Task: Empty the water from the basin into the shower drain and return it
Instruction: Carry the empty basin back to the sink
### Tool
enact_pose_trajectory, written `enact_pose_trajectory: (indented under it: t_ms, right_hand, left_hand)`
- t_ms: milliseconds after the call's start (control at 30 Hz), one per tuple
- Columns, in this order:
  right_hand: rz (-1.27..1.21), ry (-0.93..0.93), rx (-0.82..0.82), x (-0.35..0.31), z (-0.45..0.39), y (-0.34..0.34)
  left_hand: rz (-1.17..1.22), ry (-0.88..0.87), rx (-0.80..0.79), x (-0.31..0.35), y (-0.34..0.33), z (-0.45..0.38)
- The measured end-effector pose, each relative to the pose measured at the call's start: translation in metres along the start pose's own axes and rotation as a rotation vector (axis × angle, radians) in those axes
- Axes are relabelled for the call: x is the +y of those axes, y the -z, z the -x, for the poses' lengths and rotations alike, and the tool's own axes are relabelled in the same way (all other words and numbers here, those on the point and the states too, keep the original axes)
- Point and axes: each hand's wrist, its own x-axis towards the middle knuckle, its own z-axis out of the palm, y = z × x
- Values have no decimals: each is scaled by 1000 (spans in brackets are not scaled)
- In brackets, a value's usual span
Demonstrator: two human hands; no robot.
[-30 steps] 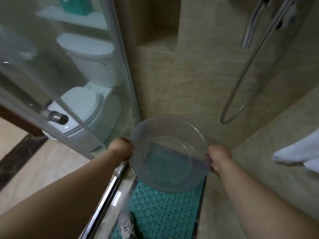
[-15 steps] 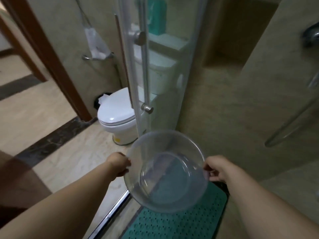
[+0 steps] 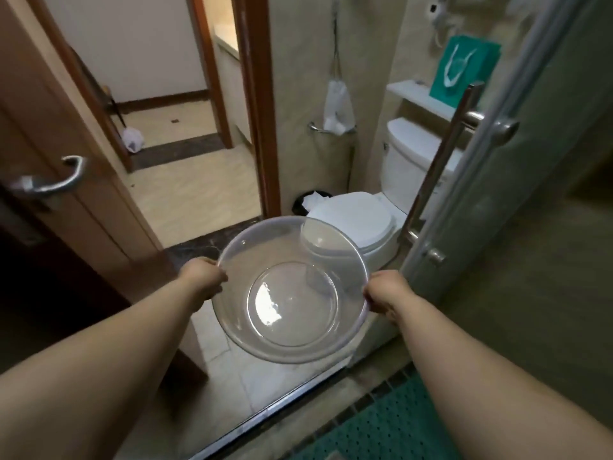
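A clear plastic basin hangs in the air in front of me, roughly level, with no water visible in it. My left hand grips its left rim and my right hand grips its right rim. The basin is over the pale bathroom floor, just outside the shower threshold. The green perforated shower mat lies at the bottom right. No drain is visible.
A white toilet with its lid down stands just beyond the basin. The glass shower door with a metal handle is at the right. An open wooden door fills the left, with the doorway ahead. A small black bin sits beside the toilet.
My view has swung left from the shower wall and mat to the toilet and doorway. The basin, still held in both hands, has moved from over the mat to outside the shower threshold.
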Motion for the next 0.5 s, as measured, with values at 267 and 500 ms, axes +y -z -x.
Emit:
enact_pose_trajectory:
  t_ms: [267, 500]
  right_hand:
    - [120, 229, -10, -119, -68, -24]
    - [176, 322, -28, -205, -114, -45]
  left_hand:
    - [133, -12, 270, 60, 45, -28]
    - [115, 44, 377, 105, 72, -65]
